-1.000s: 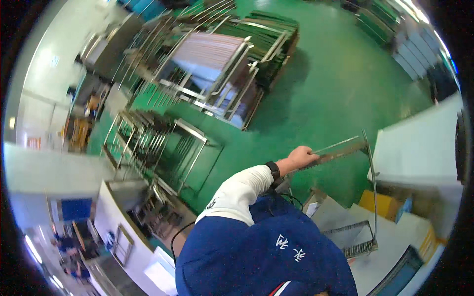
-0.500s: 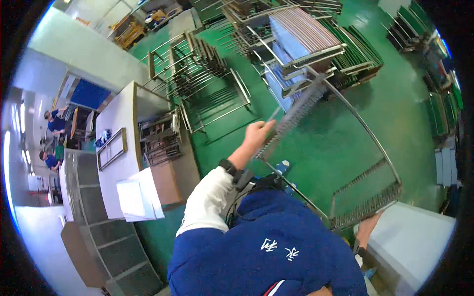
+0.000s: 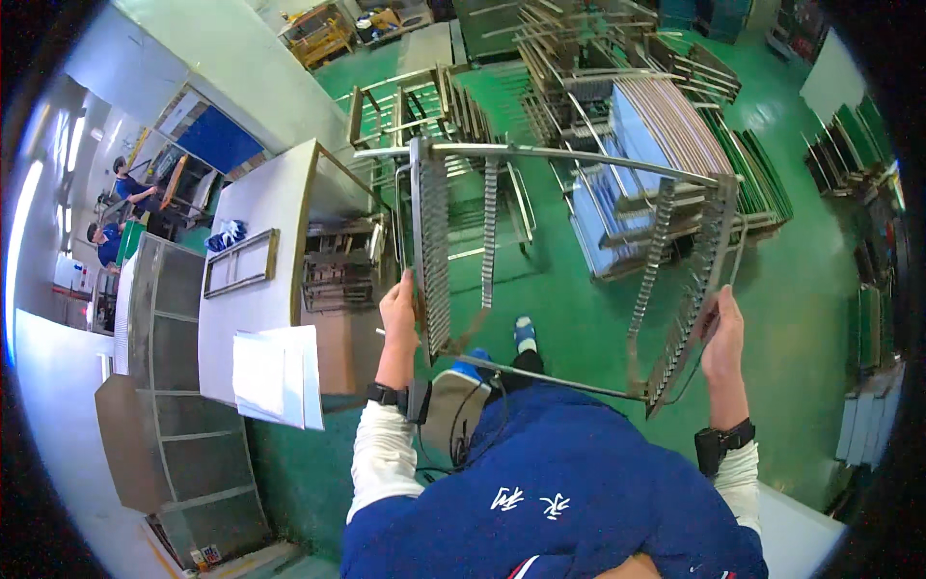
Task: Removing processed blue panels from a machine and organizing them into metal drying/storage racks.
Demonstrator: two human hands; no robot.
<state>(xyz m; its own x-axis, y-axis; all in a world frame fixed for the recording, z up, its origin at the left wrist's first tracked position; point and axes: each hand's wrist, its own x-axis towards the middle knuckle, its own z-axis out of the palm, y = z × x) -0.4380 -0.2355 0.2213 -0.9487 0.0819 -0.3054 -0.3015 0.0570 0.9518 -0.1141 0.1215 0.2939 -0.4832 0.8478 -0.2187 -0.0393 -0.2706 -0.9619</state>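
A metal slotted rack (image 3: 431, 251), with rows of teeth along both sides and thin rods joining them, is held up in front of my body. My left hand (image 3: 397, 318) is closed around its left side, fingers partly behind the toothed plate. On the opposite side, my right hand (image 3: 723, 338) grips the right edge by the toothed plate, its fingers partly hidden. The rack carries no panels, and the green floor shows through it.
Beyond the rack stand more metal racks (image 3: 555, 72), some stacked with blue panels (image 3: 632, 135) and green ones (image 3: 748, 164). At left, a white table (image 3: 251, 323) bears a rectangular frame (image 3: 241, 262) and white sheets (image 3: 278, 376). Two people work at the far left.
The rack has swung from a slanted position at the right to roughly level in front of me. My left hand has moved left, and my right hand has come up into clearer view.
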